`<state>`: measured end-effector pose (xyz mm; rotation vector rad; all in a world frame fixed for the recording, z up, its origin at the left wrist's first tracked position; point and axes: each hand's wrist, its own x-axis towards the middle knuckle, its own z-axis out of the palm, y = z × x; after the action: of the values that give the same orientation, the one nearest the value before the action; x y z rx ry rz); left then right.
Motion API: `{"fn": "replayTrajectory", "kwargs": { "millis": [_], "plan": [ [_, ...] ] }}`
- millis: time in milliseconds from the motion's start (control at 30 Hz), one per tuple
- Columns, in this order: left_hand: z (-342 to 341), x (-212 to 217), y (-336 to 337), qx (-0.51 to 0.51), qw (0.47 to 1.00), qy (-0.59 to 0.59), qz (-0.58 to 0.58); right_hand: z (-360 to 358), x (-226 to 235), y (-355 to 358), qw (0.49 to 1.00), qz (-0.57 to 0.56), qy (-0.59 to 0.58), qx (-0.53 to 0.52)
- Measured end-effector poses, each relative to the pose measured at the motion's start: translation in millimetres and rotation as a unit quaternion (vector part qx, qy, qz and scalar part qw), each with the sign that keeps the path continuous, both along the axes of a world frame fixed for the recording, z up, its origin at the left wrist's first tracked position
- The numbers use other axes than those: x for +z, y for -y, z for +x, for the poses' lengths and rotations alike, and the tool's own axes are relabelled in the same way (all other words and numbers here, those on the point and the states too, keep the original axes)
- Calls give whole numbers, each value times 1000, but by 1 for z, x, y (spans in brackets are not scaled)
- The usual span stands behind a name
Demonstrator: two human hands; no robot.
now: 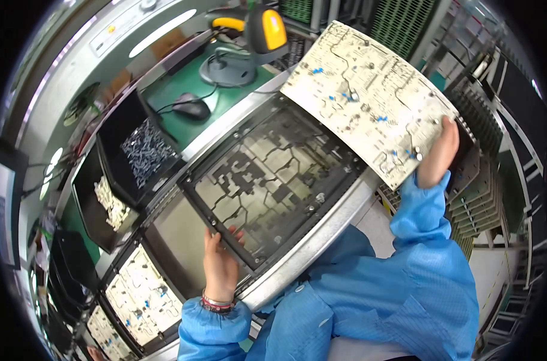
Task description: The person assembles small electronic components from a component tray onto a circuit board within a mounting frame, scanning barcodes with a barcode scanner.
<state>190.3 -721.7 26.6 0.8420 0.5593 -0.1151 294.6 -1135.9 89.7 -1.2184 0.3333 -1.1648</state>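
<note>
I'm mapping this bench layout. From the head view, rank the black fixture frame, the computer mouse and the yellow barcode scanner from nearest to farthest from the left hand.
From the left hand:
1. Black fixture frame, touched by the fingers at its near corner.
2. Computer mouse, farther back on the green mat, slightly left.
3. Yellow barcode scanner, farthest, on its stand at the back.

A frame (273, 180) lies in the middle of the bench (321, 231). A circuit board (369, 96) is held above its right corner. Two bins of parts (138, 150) stand left of the frame. A mouse (191, 106) and a scanner (255, 36) sit behind them, toward the bench's back edge.
</note>
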Motion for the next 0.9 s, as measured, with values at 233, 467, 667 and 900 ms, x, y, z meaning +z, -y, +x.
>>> {"fn": "replayTrajectory", "kwargs": {
  "millis": [233, 467, 667, 900],
  "plan": [
    [-1, -1, 7, 30, 999, -6, 10, 108, -29, -18, 973, 167, -9, 160],
    [-3, -2, 11, 39, 999, -13, 20, 160, -25, -31, 957, 232, -4, 173],
    [-3, -1, 14, 50, 998, -12, 29, 176, -35, -27, 954, 236, -11, 183],
    [0, -11, 15, 66, 997, 21, 34, 120, -47, -2, 946, 171, -120, 248]
  ]
}}
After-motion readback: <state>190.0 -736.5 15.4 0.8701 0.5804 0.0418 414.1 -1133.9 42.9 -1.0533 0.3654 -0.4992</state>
